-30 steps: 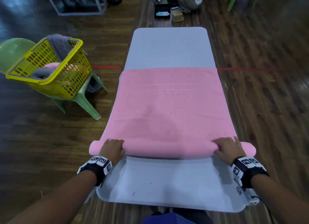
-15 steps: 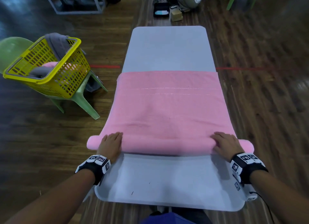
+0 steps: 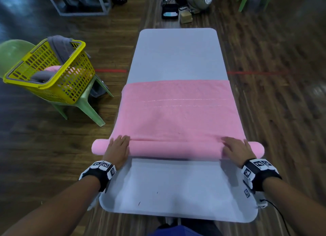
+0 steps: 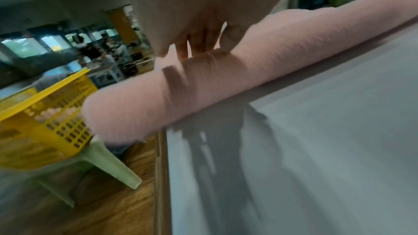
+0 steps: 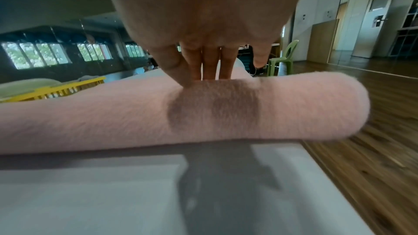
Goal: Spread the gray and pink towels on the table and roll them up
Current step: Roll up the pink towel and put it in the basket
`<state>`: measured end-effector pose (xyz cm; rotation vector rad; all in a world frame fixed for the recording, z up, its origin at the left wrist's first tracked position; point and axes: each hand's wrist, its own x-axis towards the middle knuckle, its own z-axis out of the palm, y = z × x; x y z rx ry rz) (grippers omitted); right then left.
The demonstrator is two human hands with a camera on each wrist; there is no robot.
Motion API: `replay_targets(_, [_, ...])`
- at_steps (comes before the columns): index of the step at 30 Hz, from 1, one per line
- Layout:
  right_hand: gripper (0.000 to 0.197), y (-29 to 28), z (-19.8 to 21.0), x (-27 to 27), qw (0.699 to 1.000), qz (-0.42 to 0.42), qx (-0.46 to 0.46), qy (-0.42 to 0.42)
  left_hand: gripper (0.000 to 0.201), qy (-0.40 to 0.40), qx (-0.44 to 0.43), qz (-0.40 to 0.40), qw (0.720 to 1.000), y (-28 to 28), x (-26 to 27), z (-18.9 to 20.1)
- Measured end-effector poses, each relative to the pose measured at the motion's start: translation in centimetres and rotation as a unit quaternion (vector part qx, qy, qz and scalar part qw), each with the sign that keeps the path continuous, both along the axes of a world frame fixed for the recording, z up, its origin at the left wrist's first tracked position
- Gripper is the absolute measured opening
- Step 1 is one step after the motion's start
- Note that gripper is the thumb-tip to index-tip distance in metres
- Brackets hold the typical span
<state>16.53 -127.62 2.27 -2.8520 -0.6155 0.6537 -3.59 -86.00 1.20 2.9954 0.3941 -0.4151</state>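
Observation:
A pink towel (image 3: pixel 178 112) lies spread across the white table (image 3: pixel 176 56), its near end rolled into a thick tube (image 3: pixel 174 148) whose ends stick out past both table sides. My left hand (image 3: pixel 118 147) presses flat on the roll (image 4: pixel 203 85) near its left end, fingers straight. Near the right end, my right hand (image 3: pixel 236 147) rests flat on the roll (image 5: pixel 135 113) the same way. A gray towel (image 3: pixel 60 47) hangs over the rim of a yellow basket (image 3: pixel 53 77) at the left.
The yellow basket sits on a green plastic chair (image 3: pixel 86 103) left of the table and holds more pink and gray cloth. Bare table lies beyond the towel and in front of the roll. A person crouches by boxes (image 3: pixel 185 17) on the floor past the far end.
Both hands went from curled round the roll to lying flat on it, and pushed it away from me. The roll has grown thicker and the flat part shorter.

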Motion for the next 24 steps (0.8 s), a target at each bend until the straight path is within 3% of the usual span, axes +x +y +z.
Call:
replay_targets(4, [0.062,-0.5,-1.1,-1.9,0.999,0.029,-0.024,0.032,0.064,0.007,-0.037,-0.038,0.999,-0.1,-1.4,-0.5])
replay_targets(6, [0.058,-0.9,-1.5,-2.5,0.996,0.064,-0.059,0.008,0.048,-0.015,-0.029,-0.042,0.999,0.2,-2.1,-0.7])
replay_targets(9, [0.054,-0.6,-0.6,-1.8,0.994,0.059,-0.084,0.039,0.034,0.004,0.007,-0.026,1.0,0.3,-1.7,-0.2])
replay_targets(11, [0.052,-0.3,-0.1,-1.1,0.997,0.022,-0.053,0.044,0.035,-0.003,0.006,-0.011,1.0,0.5,-1.0,0.3])
replay_targets(13, [0.044,-0.1,-0.2,-0.9,1.0,-0.002,-0.003,-0.006,0.043,-0.046,-0.018,0.007,0.999,0.5,-0.5,0.3])
replay_targets(15, [0.046,-0.3,-0.6,-1.1,1.0,-0.006,0.022,-0.005,0.047,-0.015,-0.024,0.008,1.0,0.3,-0.5,0.2])
replay_targets(18, [0.064,-0.9,-1.3,-2.2,0.998,0.033,-0.038,0.023,0.053,0.025,-0.007,-0.013,1.0,0.0,-1.4,-0.1])
replay_targets(22, [0.056,-0.7,-0.5,-2.1,0.99,0.076,-0.115,0.036,0.041,0.065,0.035,-0.025,0.997,0.1,-1.2,0.1])
replay_targets(24, [0.056,-0.5,0.0,-1.4,0.992,0.057,-0.099,0.055,0.036,0.079,0.044,-0.019,0.996,0.3,-0.6,0.5])
